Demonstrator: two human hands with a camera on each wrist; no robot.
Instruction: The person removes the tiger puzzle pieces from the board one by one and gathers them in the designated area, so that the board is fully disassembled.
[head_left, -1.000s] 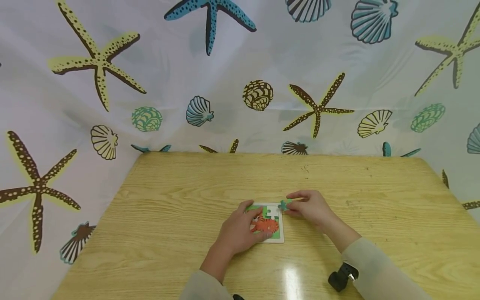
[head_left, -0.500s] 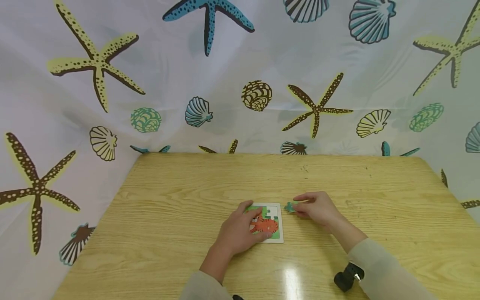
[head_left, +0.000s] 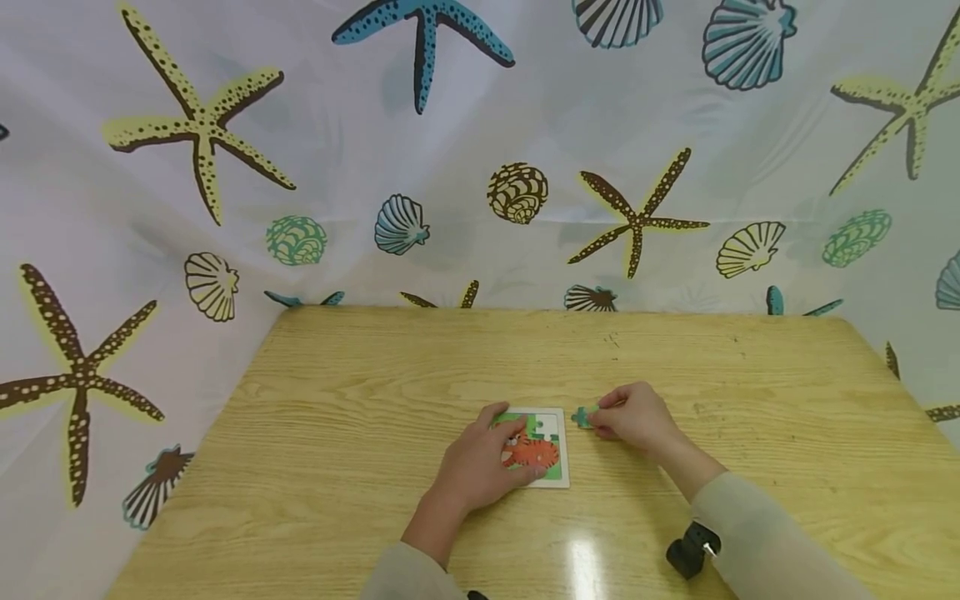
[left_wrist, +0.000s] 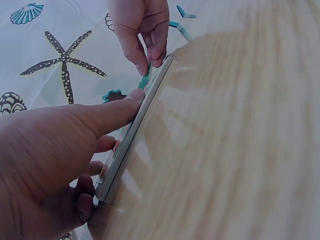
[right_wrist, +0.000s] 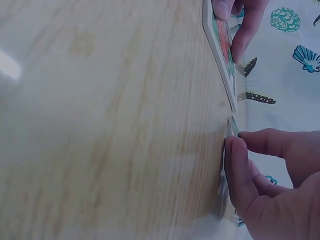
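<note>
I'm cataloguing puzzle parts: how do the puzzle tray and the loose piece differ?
The puzzle tray is much larger than the loose piece. The tray is squarish and white-bordered; the piece is knobbed. The left hand holds the tray; the right hand pinches the piece. Both show green.

I counted remotely: one left hand (head_left: 474,463) | one right hand (head_left: 639,422) | two sleeves (head_left: 768,537) | one puzzle (head_left: 542,452) | one loose piece (head_left: 582,417) | one table (head_left: 375,375)
</note>
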